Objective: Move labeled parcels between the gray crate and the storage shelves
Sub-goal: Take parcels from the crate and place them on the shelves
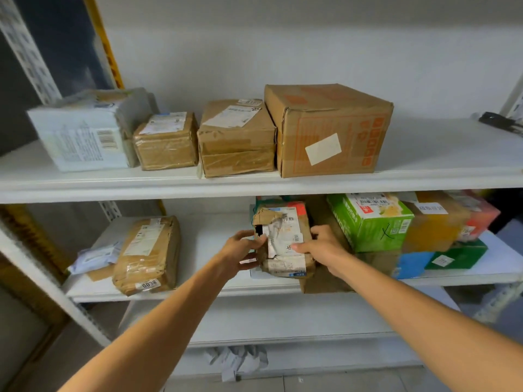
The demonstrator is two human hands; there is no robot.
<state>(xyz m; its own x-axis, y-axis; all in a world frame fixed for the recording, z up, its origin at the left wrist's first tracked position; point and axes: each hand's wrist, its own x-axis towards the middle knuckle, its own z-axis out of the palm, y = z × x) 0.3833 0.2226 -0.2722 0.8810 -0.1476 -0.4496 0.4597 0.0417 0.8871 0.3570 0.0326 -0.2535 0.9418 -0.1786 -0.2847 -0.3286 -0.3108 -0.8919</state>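
A small battered brown parcel with a torn white label stands on the middle shelf of the white rack. My left hand grips its left side, thumb on the front. My right hand grips its right side, thumb pressing the label. The parcel stands upright against other boxes behind and beside it. The gray crate is not in view.
On the top shelf are a white box, two taped brown parcels and a large carton. A brown parcel marked 0038 lies left; a green box and coloured boxes crowd the right. Crumpled paper lies below.
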